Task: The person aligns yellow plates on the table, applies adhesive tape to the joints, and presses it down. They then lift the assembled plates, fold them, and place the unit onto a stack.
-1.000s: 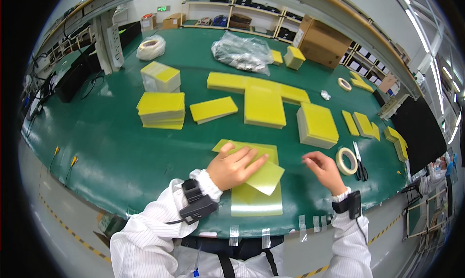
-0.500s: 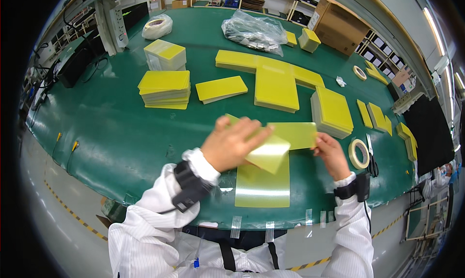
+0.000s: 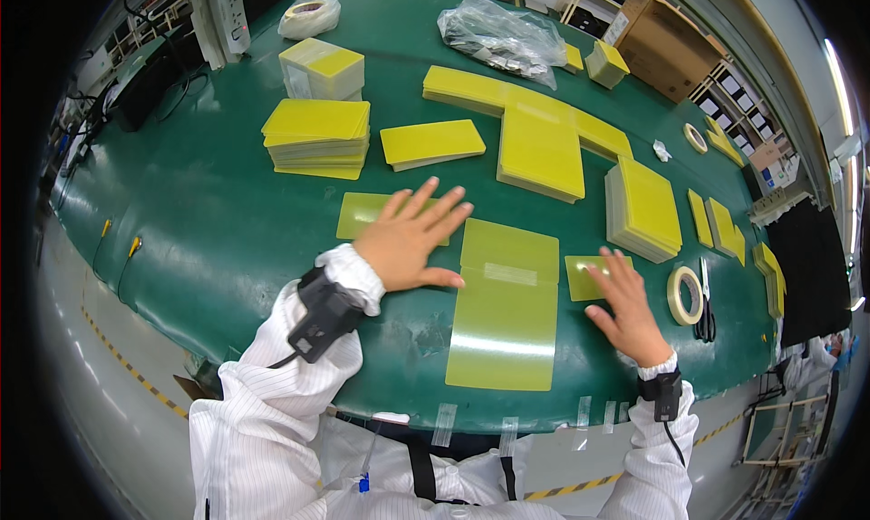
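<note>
My left hand (image 3: 408, 241) is spread with its fingers apart over a thin yellow-green rectangular sheet (image 3: 356, 214), hiding part of it. My right hand (image 3: 628, 310) has its fingers spread too, on or just above a smaller yellow-green sheet (image 3: 580, 279); contact is hard to tell. Between the hands lies a large sheet (image 3: 501, 343). A shorter sheet (image 3: 512, 241) meets its far edge, and a strip of clear tape (image 3: 510, 274) lies near that seam. Neither hand holds anything.
Stacks of yellow sheets (image 3: 539, 153) stand farther back on the green table (image 3: 208, 212). At the right are a tape roll (image 3: 685, 295) and scissors (image 3: 706, 307). Tape strips (image 3: 444, 424) hang at the near edge. A plastic bag (image 3: 500, 38) and a cardboard box (image 3: 666, 40) sit far back.
Both hands have let go of the sheets they held and opened. Those sheets now lie flat, one at each side of the middle pair. My left hand moved left; the view has shifted slightly.
</note>
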{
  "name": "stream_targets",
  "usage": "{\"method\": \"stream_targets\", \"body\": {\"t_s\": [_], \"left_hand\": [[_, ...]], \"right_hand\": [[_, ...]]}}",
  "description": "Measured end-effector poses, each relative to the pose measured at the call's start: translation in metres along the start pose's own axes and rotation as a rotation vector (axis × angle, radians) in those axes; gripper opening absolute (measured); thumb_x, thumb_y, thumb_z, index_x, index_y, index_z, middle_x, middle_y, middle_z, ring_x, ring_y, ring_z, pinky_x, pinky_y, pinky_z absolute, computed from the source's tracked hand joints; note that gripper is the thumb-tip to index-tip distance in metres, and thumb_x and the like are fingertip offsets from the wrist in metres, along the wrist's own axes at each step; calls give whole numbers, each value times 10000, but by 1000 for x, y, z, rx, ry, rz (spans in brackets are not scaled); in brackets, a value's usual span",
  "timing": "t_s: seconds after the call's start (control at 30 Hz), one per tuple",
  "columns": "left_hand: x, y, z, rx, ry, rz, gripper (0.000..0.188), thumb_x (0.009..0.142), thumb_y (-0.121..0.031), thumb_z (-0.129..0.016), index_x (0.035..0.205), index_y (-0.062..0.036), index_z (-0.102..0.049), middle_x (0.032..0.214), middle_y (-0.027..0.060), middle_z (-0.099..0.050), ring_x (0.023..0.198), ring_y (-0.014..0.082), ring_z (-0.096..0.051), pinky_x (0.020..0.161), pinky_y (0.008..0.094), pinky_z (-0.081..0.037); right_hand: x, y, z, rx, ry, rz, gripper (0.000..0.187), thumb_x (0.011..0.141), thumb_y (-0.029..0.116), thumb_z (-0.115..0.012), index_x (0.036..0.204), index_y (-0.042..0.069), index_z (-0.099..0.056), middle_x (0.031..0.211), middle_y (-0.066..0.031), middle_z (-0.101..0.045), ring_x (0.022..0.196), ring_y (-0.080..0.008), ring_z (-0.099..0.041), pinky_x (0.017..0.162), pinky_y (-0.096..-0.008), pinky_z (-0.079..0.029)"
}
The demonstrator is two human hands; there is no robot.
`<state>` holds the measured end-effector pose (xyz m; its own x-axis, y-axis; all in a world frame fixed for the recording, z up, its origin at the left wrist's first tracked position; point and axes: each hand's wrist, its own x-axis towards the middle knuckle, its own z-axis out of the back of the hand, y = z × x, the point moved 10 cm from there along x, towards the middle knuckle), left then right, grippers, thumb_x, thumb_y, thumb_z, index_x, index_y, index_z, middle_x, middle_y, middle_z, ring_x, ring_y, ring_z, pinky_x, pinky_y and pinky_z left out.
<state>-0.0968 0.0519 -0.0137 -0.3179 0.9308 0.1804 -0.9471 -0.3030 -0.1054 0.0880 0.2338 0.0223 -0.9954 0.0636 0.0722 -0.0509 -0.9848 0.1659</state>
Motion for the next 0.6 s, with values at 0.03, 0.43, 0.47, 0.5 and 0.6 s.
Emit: {"method": "stream_targets", "body": {"t_s": [0.03,0.43,0.47,0.5,0.6], "left_hand": [[3,-14,-2,-22,-41,-72,908,799,-726,-489,1481,-167,-274,1557,94,-210,1418,372,-200,1107,556,-211],[5,-49,-13,-50,56,-226,790,831,-730,-435,1457,-258,-337,1536,43,-277,1398,382,-250,1108,612,-157],[3,-50,-12,-52,58,-229,790,831,-730,-435,1457,-258,-337,1536,43,-277,1398,382,-250,1108,612,-157],[1,-50,-13,-69,71,-228,793,830,-725,-444,1452,-243,-348,1535,50,-278,1402,373,-245,1110,615,-147],[1,-55,-9,-118,129,-217,800,840,-706,-454,1439,-184,-369,1531,76,-281,1412,349,-234,1114,615,-127]], "right_hand": [[2,1,-8,-1,5,1,525,918,266,-578,1395,104,-428,1485,-162,-329,1389,-366,-259,1087,-506,-250],[8,12,-50,-62,104,-166,710,923,461,-511,1495,137,-242,1560,-128,-188,1426,-389,-153,1071,-637,-167],[6,15,-49,-64,106,-156,719,920,464,-514,1494,128,-240,1558,-138,-186,1423,-400,-151,1070,-636,-168],[5,18,-49,-66,109,-147,729,917,467,-517,1493,118,-239,1557,-147,-184,1420,-411,-149,1069,-634,-169],[0,26,-48,-70,148,-161,743,915,484,-515,1493,109,-235,1556,-158,-180,1416,-425,-150,1068,-629,-170]]}}
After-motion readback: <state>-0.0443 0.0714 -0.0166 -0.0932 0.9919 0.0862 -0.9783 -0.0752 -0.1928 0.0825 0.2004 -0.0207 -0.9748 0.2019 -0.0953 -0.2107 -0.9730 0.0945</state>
